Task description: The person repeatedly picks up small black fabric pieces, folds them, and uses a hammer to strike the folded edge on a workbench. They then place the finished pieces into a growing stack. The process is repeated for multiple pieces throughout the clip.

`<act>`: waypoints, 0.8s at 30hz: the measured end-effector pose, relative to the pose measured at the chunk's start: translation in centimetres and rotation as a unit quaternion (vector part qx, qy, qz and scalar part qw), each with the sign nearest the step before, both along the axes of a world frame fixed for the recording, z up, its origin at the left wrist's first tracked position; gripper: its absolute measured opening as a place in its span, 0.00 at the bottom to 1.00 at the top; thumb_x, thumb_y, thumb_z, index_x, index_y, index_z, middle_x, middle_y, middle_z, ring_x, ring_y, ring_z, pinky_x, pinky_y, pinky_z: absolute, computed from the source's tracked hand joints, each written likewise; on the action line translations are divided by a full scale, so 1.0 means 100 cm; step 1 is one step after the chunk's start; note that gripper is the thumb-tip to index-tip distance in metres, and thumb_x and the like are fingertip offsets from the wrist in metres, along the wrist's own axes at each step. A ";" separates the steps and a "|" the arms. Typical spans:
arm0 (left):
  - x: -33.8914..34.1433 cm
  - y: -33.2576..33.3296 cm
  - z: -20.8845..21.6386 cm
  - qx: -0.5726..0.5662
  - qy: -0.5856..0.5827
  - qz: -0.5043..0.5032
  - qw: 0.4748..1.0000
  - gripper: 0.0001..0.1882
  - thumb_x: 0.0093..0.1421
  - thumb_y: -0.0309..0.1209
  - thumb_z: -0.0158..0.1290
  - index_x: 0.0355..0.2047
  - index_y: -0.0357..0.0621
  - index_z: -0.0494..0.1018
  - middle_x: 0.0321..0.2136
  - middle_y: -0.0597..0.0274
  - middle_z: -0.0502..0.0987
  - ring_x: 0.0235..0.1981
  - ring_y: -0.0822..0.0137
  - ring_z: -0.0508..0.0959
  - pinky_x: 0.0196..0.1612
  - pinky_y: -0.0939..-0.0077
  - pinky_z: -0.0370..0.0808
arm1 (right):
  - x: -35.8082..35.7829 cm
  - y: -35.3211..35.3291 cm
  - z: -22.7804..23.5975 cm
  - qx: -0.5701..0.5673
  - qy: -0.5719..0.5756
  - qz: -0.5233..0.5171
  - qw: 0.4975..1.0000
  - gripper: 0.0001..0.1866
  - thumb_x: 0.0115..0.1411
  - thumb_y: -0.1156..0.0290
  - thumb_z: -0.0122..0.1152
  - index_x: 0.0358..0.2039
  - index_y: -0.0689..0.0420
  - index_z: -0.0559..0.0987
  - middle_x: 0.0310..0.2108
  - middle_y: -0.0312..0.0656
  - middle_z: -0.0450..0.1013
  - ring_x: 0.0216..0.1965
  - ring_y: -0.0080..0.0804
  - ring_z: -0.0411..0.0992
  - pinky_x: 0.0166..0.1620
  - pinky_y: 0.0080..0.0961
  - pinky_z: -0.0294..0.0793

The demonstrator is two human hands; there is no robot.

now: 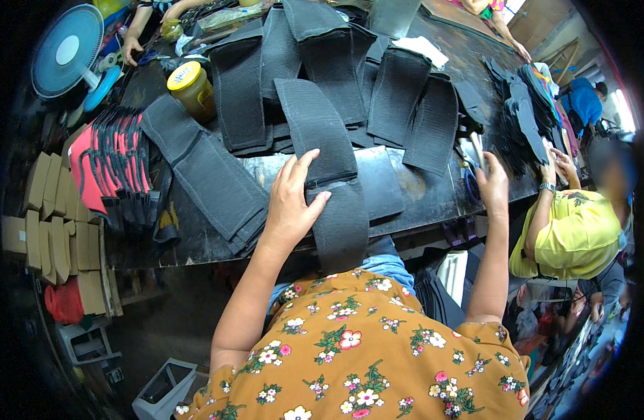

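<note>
Panel (315, 126), black and ribbed, lies lengthwise at the middle of the desk (437, 203) and overhangs its near edge toward the wearer's lap. A crosswise line partway along may be a joint or an overlap; undetermined. Left hand (292, 192) is at the panel's left edge beside that line, fingers and thumb spread, pinching nothing; the placing presumably serves to steady or align the line. Right hand (493, 183) is off to the right, fingers bent close to a pale tool (477, 148); whether they pinch it cannot be told. Scissors (472, 183) with blue handles lie just beside, likely for ready reach. A grey board (381, 185) sits partly beneath the panel, probably as a flat working base. Stacked black pieces (399, 94) fan out beyond, apparently so that each can be taken singly.
</note>
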State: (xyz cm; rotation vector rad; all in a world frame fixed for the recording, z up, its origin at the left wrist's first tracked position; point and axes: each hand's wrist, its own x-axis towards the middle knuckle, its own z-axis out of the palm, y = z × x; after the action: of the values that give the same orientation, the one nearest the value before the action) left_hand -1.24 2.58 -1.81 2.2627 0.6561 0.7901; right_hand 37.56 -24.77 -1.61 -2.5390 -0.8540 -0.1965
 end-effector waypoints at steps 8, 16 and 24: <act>-0.005 -0.001 -0.007 -0.041 0.013 0.009 0.999 0.45 0.54 0.34 0.73 0.71 0.44 0.67 0.68 0.37 0.69 0.72 0.41 0.66 0.75 0.53 0.62 | 0.040 -0.042 0.067 -0.015 -0.318 -0.015 0.948 0.27 0.64 0.78 0.65 0.65 0.56 0.75 0.53 0.54 0.79 0.52 0.55 0.79 0.56 0.42 0.78; 0.000 -0.002 -0.010 0.004 0.028 0.008 1.000 0.45 0.53 0.37 0.73 0.69 0.42 0.68 0.63 0.38 0.73 0.66 0.39 0.71 0.71 0.51 0.65 | -0.082 -0.023 0.087 0.326 0.207 0.156 0.909 0.24 0.76 0.74 0.56 0.70 0.59 0.71 0.38 0.35 0.77 0.28 0.19 0.75 0.29 0.18 0.75; -0.004 -0.003 -0.009 -0.008 0.050 -0.004 0.999 0.51 0.51 0.43 0.74 0.72 0.41 0.65 0.66 0.36 0.70 0.69 0.40 0.68 0.73 0.48 0.62 | -0.198 0.051 0.057 -0.004 0.193 0.315 0.929 0.31 0.68 0.78 0.63 0.71 0.54 0.70 0.58 0.59 0.78 0.59 0.56 0.79 0.60 0.40 0.78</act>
State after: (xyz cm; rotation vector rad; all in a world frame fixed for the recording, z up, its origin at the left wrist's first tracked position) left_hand -1.64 2.32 -2.74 2.3002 0.6972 0.6688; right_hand 17.73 -19.65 4.12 -2.0643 -1.4278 0.4906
